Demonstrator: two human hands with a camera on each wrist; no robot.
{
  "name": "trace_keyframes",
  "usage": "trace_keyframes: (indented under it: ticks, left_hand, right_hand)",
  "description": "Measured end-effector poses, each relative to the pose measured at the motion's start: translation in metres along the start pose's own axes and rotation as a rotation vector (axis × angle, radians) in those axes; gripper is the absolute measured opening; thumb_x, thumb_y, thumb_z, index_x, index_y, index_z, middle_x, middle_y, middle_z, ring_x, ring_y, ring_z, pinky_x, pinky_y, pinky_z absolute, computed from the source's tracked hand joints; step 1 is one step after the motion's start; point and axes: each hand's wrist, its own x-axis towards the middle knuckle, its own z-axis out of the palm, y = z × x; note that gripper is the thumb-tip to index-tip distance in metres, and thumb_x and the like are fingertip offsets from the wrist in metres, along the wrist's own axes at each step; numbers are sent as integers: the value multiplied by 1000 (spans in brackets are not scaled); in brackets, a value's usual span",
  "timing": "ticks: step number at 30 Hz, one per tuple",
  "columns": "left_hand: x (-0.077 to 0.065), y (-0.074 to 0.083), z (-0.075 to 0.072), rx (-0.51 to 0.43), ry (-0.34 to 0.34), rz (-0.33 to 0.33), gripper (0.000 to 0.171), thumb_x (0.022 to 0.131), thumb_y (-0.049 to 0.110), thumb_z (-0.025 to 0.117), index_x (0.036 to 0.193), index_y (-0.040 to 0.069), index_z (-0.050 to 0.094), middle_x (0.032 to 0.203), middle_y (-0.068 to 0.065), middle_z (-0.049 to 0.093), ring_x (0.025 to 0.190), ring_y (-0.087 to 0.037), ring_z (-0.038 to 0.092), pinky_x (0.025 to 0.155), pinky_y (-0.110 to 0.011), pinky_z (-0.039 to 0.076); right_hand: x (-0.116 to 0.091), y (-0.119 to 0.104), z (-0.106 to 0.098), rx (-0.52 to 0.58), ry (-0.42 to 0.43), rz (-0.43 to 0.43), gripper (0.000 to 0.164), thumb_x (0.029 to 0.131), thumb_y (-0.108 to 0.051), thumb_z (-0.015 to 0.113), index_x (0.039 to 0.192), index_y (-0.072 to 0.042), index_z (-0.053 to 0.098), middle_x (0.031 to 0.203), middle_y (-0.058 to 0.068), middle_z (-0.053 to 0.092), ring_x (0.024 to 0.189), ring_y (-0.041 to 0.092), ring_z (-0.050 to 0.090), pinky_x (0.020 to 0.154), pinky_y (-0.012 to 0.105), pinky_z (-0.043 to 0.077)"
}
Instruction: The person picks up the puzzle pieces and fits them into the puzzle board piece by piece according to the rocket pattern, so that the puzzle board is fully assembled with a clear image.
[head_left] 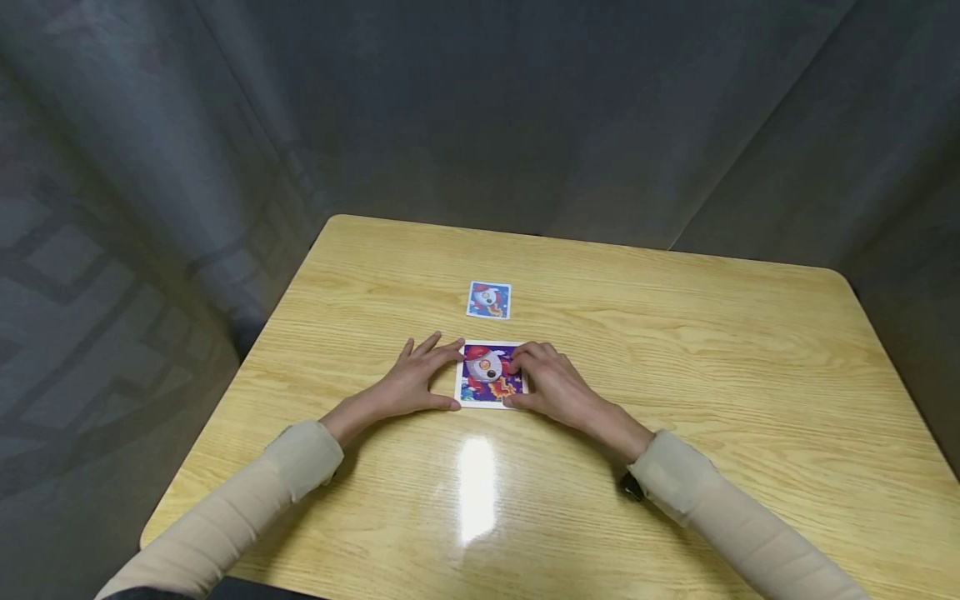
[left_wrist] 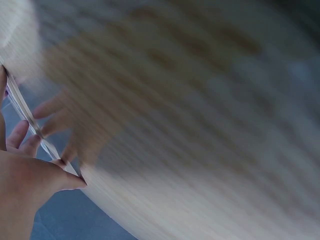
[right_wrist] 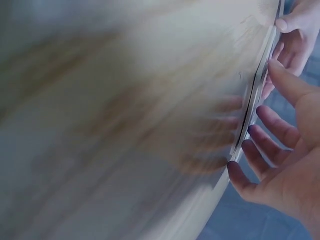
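Note:
A square picture board (head_left: 482,375) with a white border lies flat on the table, printed with a cartoon figure on purple. My left hand (head_left: 411,382) spans its left side, fingers spread and fairly straight, index finger at the far corner and thumb at the near one. On the right side, my right hand (head_left: 553,383) holds the board, its fingers bent over the picture and its thumb at the near edge. The right wrist view shows those fingertips (right_wrist: 251,129) along the board's thin edge. In the left wrist view the thumb (left_wrist: 65,180) touches the edge end.
A smaller card (head_left: 489,300) with a similar cartoon on blue lies beyond the board. Both rest on a light wood table (head_left: 712,375) with rounded corners and a bright reflection. Dark grey curtains (head_left: 487,117) stand behind and at the sides.

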Motion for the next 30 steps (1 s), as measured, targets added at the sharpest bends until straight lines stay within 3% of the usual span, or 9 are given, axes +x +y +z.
trace_keyframes:
  ticks: [8,30]
  left_hand:
    - [0,1,0,-9,-9,6,76,77,46,77,139,12,48,156,-4,31,146,-36,11,111,-65,1]
    - [0,-2,0,2,-8,-1,76,77,46,77,139,14,48,156,-4,31,146,-35,11,111,-65,1]
  right_hand:
    - [-1,3,0,23,-2,-4,40,76,-32,82,104,-6,68,121,9,58,111,26,50,90,46,45]
    - [0,-1,0,22,29,-27,37,73,-30,84,94,-6,68,115,9,59,106,27,51,84,44,45]
